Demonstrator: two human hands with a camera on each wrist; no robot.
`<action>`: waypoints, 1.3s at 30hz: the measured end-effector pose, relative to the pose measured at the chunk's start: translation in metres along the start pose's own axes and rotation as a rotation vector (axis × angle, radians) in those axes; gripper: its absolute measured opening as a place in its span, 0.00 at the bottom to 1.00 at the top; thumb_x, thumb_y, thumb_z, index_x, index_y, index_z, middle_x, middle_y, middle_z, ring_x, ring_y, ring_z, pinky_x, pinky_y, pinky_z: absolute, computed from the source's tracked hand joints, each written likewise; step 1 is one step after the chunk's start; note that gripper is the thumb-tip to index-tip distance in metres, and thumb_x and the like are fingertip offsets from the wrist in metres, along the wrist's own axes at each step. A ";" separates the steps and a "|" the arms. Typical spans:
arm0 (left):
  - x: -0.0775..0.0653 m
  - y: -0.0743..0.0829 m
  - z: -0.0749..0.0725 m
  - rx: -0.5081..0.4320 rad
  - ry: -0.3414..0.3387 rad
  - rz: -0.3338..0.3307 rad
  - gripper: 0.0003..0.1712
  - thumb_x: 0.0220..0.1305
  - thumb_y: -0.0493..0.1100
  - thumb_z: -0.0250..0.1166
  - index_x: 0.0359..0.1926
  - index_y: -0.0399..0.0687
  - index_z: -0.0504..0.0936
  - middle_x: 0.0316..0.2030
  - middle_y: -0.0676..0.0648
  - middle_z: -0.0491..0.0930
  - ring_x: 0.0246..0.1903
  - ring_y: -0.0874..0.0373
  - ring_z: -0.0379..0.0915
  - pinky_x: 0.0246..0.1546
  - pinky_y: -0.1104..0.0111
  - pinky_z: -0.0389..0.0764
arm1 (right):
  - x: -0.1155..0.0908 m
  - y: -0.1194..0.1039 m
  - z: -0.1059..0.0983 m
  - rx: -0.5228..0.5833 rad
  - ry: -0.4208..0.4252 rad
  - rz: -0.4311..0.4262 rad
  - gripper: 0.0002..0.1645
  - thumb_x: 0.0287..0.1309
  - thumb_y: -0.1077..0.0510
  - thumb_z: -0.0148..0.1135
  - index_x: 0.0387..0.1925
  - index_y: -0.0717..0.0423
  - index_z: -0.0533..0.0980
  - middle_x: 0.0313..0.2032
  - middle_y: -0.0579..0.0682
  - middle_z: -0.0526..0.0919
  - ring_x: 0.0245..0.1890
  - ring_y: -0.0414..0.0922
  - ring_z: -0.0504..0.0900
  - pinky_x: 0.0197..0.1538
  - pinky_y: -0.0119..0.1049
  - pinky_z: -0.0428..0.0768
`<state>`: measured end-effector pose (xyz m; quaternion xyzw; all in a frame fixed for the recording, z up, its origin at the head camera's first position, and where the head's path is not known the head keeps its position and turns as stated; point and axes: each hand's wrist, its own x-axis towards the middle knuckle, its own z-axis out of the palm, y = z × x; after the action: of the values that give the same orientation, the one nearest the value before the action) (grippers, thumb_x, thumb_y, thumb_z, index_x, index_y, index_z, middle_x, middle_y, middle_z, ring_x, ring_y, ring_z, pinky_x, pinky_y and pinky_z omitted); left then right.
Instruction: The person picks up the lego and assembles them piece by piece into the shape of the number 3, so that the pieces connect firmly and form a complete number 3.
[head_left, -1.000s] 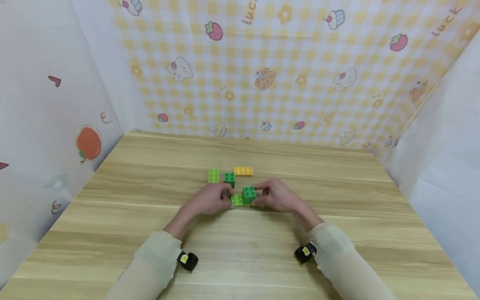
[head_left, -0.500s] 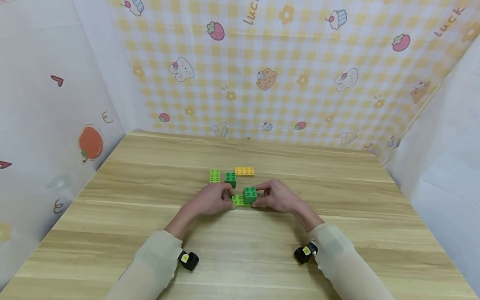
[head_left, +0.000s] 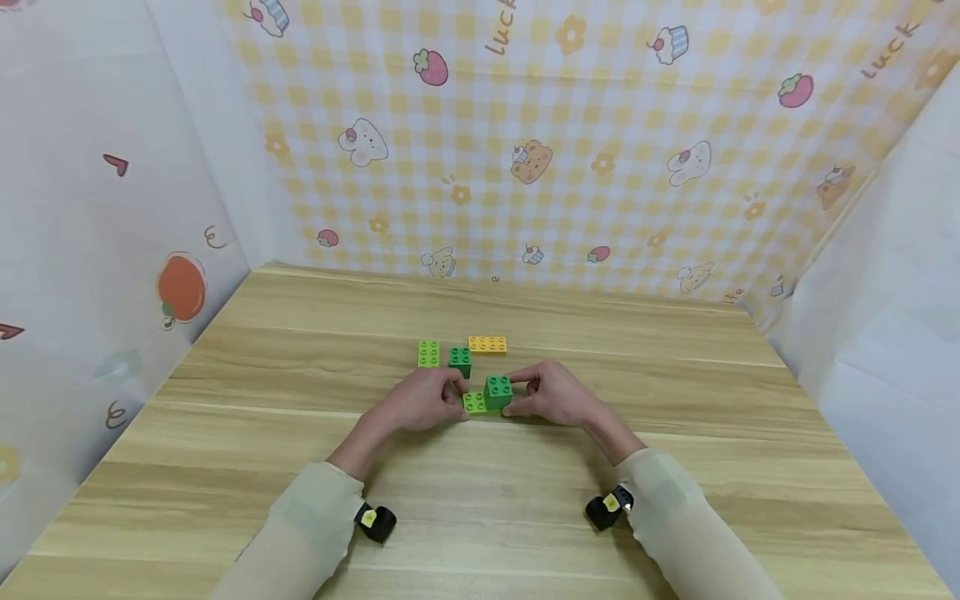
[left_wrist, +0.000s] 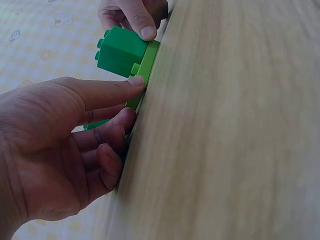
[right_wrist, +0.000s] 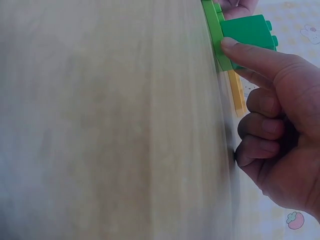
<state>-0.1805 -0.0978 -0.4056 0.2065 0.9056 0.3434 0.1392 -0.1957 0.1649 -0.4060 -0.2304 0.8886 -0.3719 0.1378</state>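
A flat lime-green building brick (head_left: 474, 402) lies on the table with a taller green building brick (head_left: 498, 392) standing on its right end. My left hand (head_left: 426, 398) pinches the lime brick's left end, its thumb along the near side. From the right, my right hand (head_left: 557, 393) pinches the lime brick's other end; its thumb tip (right_wrist: 230, 43) sits at the seam below the green brick. Studs on the lime brick's left half stay visible between the hands. The fingertips behind the bricks are partly hidden.
Just behind the hands are another lime brick (head_left: 428, 353), a dark green brick (head_left: 461, 361) and a flat yellow brick (head_left: 487, 344). The wooden table (head_left: 480, 517) meets a checkered cloth (head_left: 480, 175) at the back and pale cloths at both sides.
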 end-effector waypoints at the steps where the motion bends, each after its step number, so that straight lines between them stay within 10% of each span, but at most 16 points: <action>1: 0.000 0.000 0.000 -0.001 0.000 0.001 0.22 0.62 0.42 0.77 0.55 0.41 0.85 0.29 0.52 0.81 0.30 0.60 0.74 0.33 0.68 0.74 | 0.000 0.000 0.000 0.001 0.001 0.000 0.27 0.56 0.54 0.81 0.58 0.50 0.87 0.20 0.40 0.71 0.21 0.39 0.65 0.26 0.29 0.62; 13: -0.003 0.004 -0.008 -0.038 0.047 -0.035 0.19 0.63 0.43 0.75 0.54 0.43 0.87 0.32 0.51 0.84 0.28 0.59 0.78 0.31 0.68 0.78 | -0.001 0.003 0.001 0.007 0.008 0.008 0.27 0.56 0.53 0.81 0.58 0.49 0.87 0.21 0.41 0.72 0.22 0.38 0.66 0.27 0.29 0.62; 28: -0.006 -0.004 -0.032 0.032 0.347 -0.154 0.13 0.69 0.47 0.71 0.48 0.43 0.87 0.33 0.47 0.85 0.29 0.56 0.77 0.30 0.67 0.73 | -0.002 0.001 0.000 -0.003 0.015 0.018 0.27 0.55 0.55 0.82 0.57 0.50 0.87 0.24 0.43 0.75 0.25 0.40 0.69 0.30 0.29 0.64; 39: -0.005 -0.012 -0.034 0.057 0.333 -0.296 0.19 0.66 0.49 0.74 0.49 0.40 0.85 0.40 0.42 0.88 0.34 0.53 0.81 0.34 0.65 0.76 | -0.006 0.003 0.000 0.072 0.038 0.019 0.29 0.54 0.52 0.82 0.58 0.53 0.86 0.23 0.43 0.74 0.25 0.39 0.69 0.29 0.29 0.65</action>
<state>-0.1932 -0.1273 -0.3886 0.0155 0.9458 0.3230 0.0307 -0.1918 0.1701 -0.4078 -0.2099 0.8793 -0.4065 0.1325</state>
